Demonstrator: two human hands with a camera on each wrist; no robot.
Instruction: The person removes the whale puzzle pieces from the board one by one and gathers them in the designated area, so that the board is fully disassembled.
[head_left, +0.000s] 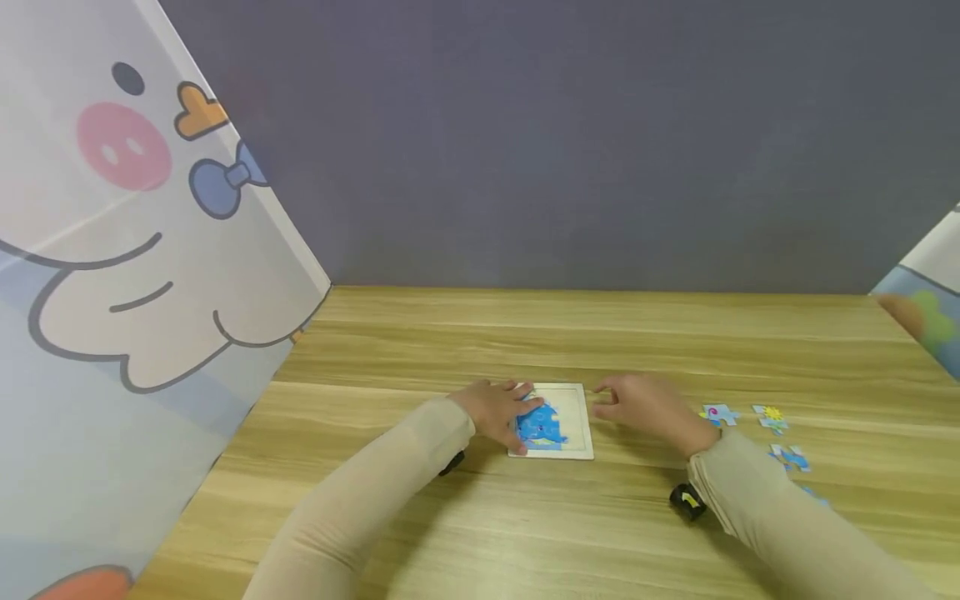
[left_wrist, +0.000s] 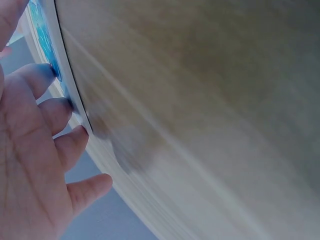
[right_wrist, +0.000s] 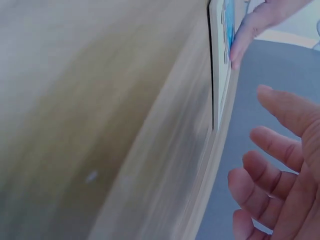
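A square jigsaw puzzle board (head_left: 573,425) with a pale frame lies on the wooden table, its left part filled with blue pieces. My left hand (head_left: 495,412) rests on the board's left side with fingers spread; in the left wrist view its fingertips (left_wrist: 64,106) touch the board's edge. Just right of the board, my right hand (head_left: 647,407) hovers with loosely bent fingers. Nothing shows between those fingers in the right wrist view, where the thumb (right_wrist: 285,107) stands apart from them. Part of the blue picture is hidden under the left hand.
Loose puzzle pieces lie right of my right hand: one with a pink swirl (head_left: 722,414), one with a yellow flower (head_left: 771,417), and a blue and white one (head_left: 791,457). Another blue piece (head_left: 814,496) is partly behind the right sleeve. A grey wall (head_left: 570,150) borders the table's back.
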